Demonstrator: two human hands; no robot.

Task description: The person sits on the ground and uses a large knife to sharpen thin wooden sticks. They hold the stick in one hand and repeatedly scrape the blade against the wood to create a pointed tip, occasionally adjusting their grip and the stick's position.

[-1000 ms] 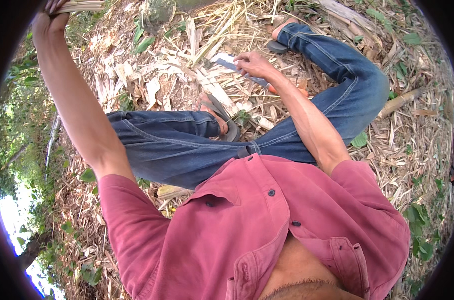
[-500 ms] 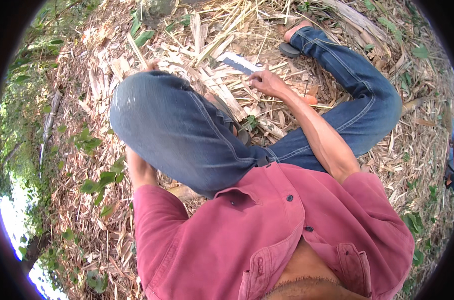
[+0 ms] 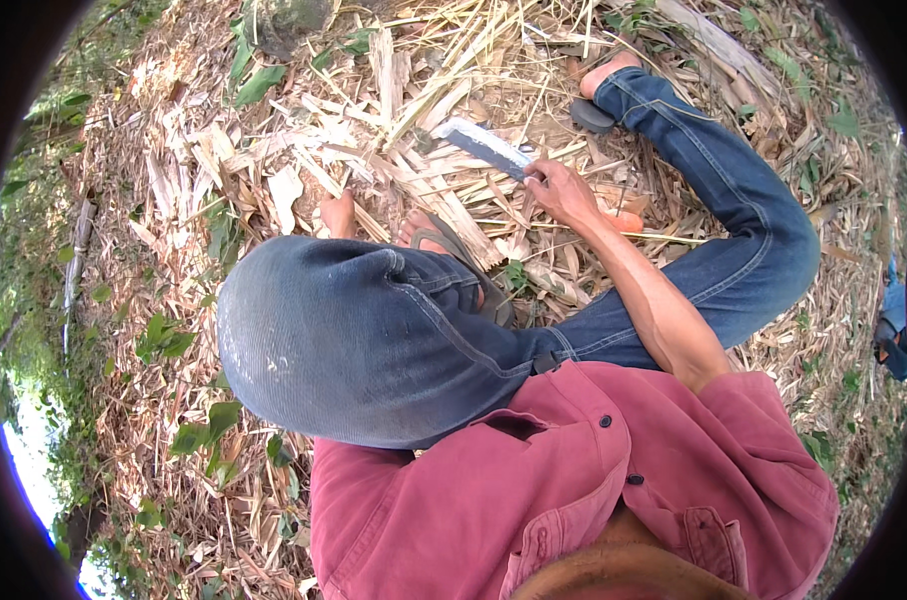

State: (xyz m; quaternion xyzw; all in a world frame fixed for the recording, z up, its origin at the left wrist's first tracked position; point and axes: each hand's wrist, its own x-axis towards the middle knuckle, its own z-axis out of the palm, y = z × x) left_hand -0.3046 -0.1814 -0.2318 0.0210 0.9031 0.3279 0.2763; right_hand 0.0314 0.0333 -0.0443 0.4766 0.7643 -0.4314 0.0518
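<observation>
Between the sandalled feet [image 3: 414,228], the right hand [image 3: 566,194] pinches the knife [image 3: 482,147] by its blade – best with the edge turned outward; left hand [image 3: 338,214] beside a pale strip [image 3: 318,174] – grip too hidden to tell

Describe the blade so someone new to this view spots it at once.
Find the bent jeans leg on the picture's right, then the right hand left of it. The blade runs from that hand up and leftward. Its flat blue-grey face with a whitish edge sets it apart from the tan strips around it.
</observation>
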